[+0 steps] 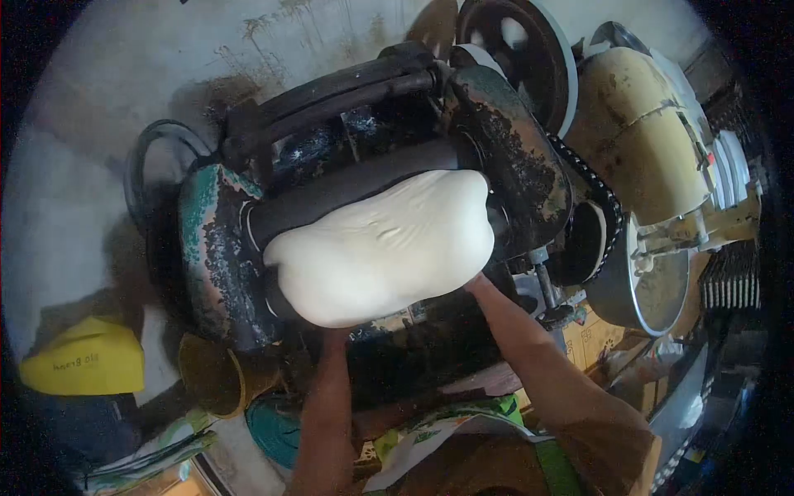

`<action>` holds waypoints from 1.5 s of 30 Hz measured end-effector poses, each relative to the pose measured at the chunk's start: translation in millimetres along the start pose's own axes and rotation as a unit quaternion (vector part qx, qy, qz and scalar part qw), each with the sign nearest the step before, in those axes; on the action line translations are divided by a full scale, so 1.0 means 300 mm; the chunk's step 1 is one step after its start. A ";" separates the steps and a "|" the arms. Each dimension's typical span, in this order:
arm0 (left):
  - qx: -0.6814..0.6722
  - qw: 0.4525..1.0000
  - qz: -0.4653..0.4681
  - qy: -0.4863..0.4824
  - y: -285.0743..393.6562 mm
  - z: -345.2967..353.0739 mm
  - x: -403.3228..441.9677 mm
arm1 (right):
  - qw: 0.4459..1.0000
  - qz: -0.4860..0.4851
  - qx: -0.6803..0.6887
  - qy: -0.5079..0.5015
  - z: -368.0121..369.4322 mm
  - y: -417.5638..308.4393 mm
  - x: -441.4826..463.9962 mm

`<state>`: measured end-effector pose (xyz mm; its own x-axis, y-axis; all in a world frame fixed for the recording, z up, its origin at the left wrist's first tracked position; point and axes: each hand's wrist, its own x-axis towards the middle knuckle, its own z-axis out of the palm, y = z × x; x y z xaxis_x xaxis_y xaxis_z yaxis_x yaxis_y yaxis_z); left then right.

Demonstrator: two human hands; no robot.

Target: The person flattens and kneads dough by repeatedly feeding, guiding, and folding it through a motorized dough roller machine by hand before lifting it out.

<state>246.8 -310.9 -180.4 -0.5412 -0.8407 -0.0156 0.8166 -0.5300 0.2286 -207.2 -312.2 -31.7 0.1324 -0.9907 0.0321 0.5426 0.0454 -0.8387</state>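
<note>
A large slab of smooth, pale dough (pixel 385 248) lies across the front of a dough-rolling machine, with small wrinkles near its middle. It covers much of the machine's dark roller (pixel 347 194). My left hand (pixel 336 337) reaches under the dough's near edge at the left, and only the wrist side shows. On the right, my right hand (pixel 477 283) goes beneath the dough's lower right corner. Both hands bear the dough from below, and the fingers of each are hidden by it.
Worn machine housings (pixel 219 256) flank the roller. A chain (pixel 591 174) and a large wheel (pixel 529 58) are at the right. Beyond them stand a cream-coloured machine (pixel 645 132) and a metal bowl (pixel 616 293). A yellow sack (pixel 87 360) sits at the lower left.
</note>
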 end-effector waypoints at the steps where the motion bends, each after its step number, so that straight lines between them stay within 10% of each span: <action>1: 0.077 0.997 0.005 0.012 -0.042 0.125 0.004 | 0.998 0.007 0.020 -0.060 -0.018 0.026 0.005; 11: 0.151 0.975 0.043 0.155 -0.259 0.472 0.132 | 0.990 0.110 0.091 -0.017 0.148 0.059 0.068; 15: 0.009 0.995 0.084 0.053 -0.286 0.431 0.128 | 0.864 0.038 0.457 -0.206 0.113 0.196 0.121; 19: 0.011 0.990 0.059 0.129 -0.254 0.603 0.201 | 0.933 0.164 0.316 0.047 0.083 0.376 0.374; 21: 0.012 0.985 0.051 0.167 -0.216 0.670 0.202 | 0.987 -0.016 0.110 0.120 0.211 0.117 0.112; 23: 0.014 0.981 0.051 0.187 -0.199 0.716 0.188 | 0.939 0.049 -0.320 0.117 0.067 0.116 0.020; 25: 0.110 0.966 0.077 0.223 -0.187 0.707 0.113 | 0.937 0.101 0.100 0.318 0.180 -0.097 -0.110; 28: 0.248 0.922 0.107 0.276 -0.190 0.665 -0.017 | 0.897 0.055 -0.289 0.330 0.284 -0.224 -0.243; 33: 0.205 0.941 0.091 0.254 -0.268 0.565 -0.001 | 0.921 0.066 -0.152 0.353 0.274 -0.067 -0.117; 36: 0.278 0.942 0.045 0.184 -0.242 0.575 0.071 | 0.897 0.182 -0.372 0.156 0.116 0.078 -0.028; 41: 0.545 0.830 0.092 0.077 -0.251 0.593 0.129 | 0.989 0.147 0.008 0.022 -0.049 0.265 0.033; 45: 0.322 0.939 0.060 0.105 -0.256 0.558 0.186 | 0.954 0.177 0.243 0.015 -0.147 0.360 0.063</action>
<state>120.4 -298.4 -36.0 -0.3465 -0.9291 -0.1295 0.5422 -0.3110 0.7806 -182.7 -331.6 -145.6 0.3589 -0.9053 -0.2273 0.7896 0.4244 -0.4431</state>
